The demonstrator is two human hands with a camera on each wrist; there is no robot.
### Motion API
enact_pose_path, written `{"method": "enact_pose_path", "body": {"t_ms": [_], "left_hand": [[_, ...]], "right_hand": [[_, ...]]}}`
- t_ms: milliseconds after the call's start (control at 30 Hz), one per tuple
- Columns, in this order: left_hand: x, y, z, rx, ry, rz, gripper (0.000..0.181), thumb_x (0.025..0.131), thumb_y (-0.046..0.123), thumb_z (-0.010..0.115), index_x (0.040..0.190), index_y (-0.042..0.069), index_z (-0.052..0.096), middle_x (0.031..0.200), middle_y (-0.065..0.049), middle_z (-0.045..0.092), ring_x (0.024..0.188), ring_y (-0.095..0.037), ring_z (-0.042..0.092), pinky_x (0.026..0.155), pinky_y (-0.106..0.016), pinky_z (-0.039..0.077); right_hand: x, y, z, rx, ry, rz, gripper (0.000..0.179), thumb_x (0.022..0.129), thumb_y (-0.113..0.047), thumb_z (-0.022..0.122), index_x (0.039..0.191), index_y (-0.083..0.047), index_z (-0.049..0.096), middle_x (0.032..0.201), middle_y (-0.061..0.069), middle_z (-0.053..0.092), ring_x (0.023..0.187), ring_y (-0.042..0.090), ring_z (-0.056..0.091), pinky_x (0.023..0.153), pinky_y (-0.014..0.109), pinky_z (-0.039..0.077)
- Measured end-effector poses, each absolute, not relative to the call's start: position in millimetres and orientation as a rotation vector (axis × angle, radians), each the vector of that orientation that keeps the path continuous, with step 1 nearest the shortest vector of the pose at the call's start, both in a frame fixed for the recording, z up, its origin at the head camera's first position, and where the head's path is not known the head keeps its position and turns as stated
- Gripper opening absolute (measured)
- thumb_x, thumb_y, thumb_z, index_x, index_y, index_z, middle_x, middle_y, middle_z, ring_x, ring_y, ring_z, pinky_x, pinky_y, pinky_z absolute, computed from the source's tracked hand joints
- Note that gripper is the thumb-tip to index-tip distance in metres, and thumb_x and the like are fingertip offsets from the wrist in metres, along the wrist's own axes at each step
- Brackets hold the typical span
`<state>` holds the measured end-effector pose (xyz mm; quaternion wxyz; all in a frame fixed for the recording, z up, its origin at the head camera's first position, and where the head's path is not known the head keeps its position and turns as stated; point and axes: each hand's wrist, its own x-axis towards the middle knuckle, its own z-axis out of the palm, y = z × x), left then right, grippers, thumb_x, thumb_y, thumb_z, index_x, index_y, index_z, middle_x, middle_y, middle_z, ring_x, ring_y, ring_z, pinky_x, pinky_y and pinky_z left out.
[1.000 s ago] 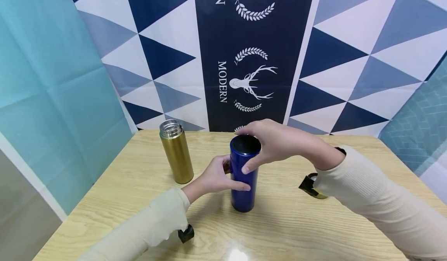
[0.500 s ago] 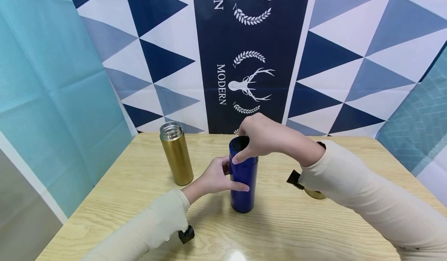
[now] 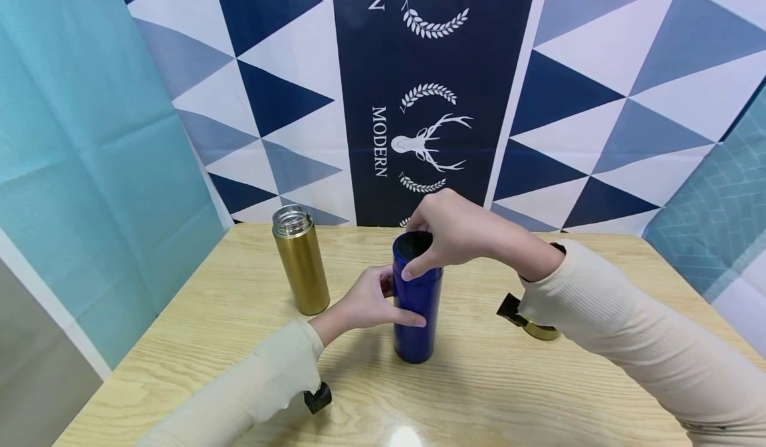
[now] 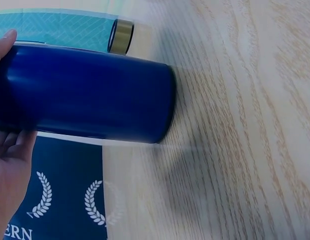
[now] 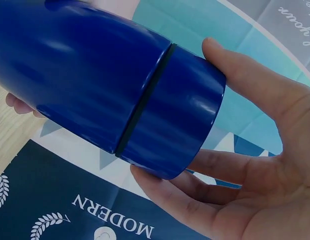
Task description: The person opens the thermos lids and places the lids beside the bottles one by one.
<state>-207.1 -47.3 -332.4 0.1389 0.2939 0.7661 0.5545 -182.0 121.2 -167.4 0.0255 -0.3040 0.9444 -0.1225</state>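
A blue thermos flask point(image 3: 417, 294) stands upright on the table. My left hand point(image 3: 371, 304) holds its body from the left, with the thumb across the front. My right hand point(image 3: 461, 227) reaches over from the right and grips the top, thumb in front and fingers behind. In the right wrist view those fingertips sit round the blue lid point(image 5: 180, 110), which meets the body at a dark seam. The left wrist view shows the flask's lower body point(image 4: 100, 95) and base. A gold thermos flask point(image 3: 302, 267) stands lidless at the back left, its steel mouth showing.
A gold lid point(image 3: 541, 331) lies on the wooden table point(image 3: 491, 394) at the right, partly behind the right sleeve point(image 3: 598, 300). Black pieces stick out from both cuffs. Patterned cloth point(image 3: 443, 54) hangs behind the table, teal cloth point(image 3: 90, 101) at the left.
My right hand has shifted left and turned round the top of the blue thermos flask, its thumb now higher. My left hand keeps its hold, and the flask stays in place.
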Motion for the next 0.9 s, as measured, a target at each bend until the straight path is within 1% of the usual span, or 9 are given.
{"method": "enact_pose_path", "body": {"t_ms": [167, 300, 533, 700, 900], "left_hand": [[-207, -48, -332, 0.850, 2.212, 1.597, 0.062, 0.072, 0.015, 0.084, 0.128, 0.016, 0.057, 0.126, -0.002, 0.066, 0.110, -0.012, 0.065, 0.100, -0.034, 0.052], [-207, -49, -332, 0.836, 2.207, 1.589, 0.063, 0.071, 0.016, 0.084, 0.128, 0.018, 0.057, 0.126, 0.000, 0.065, 0.112, -0.011, 0.064, 0.100, -0.030, 0.052], [-207, -50, -331, 0.854, 2.192, 1.597, 0.062, 0.072, 0.016, 0.084, 0.128, 0.015, 0.058, 0.126, -0.003, 0.066, 0.113, -0.013, 0.064, 0.102, -0.036, 0.050], [-209, -50, -331, 0.845, 2.183, 1.594, 0.061, 0.071, 0.014, 0.084, 0.126, 0.017, 0.059, 0.125, -0.001, 0.067, 0.112, -0.011, 0.064, 0.103, -0.035, 0.050], [-211, -50, -333, 0.855, 2.177, 1.597, 0.061, 0.071, 0.014, 0.085, 0.126, 0.016, 0.059, 0.124, -0.001, 0.067, 0.111, -0.010, 0.064, 0.103, -0.037, 0.050]], "right_hand": [[-183, 121, -167, -0.953, 2.897, -0.384, 0.050, 0.069, -0.035, 0.085, 0.105, -0.003, 0.073, 0.098, 0.011, 0.076, 0.084, 0.017, 0.071, 0.074, 0.032, 0.061], [-184, 121, -167, -0.989, 2.877, -0.381, 0.049, 0.070, -0.034, 0.085, 0.106, -0.003, 0.073, 0.097, 0.010, 0.076, 0.082, 0.016, 0.071, 0.073, 0.031, 0.060], [-187, 124, -169, -1.073, 2.852, -0.394, 0.047, 0.069, -0.033, 0.085, 0.105, -0.004, 0.073, 0.095, 0.008, 0.076, 0.082, 0.015, 0.071, 0.073, 0.029, 0.060], [-190, 126, -169, -1.127, 2.824, -0.398, 0.045, 0.069, -0.031, 0.086, 0.104, -0.006, 0.073, 0.094, 0.006, 0.076, 0.084, 0.014, 0.071, 0.074, 0.030, 0.060], [-194, 126, -166, -1.158, 2.781, -0.381, 0.046, 0.069, -0.030, 0.086, 0.107, -0.006, 0.072, 0.098, 0.005, 0.075, 0.088, 0.016, 0.071, 0.076, 0.030, 0.060]]}}
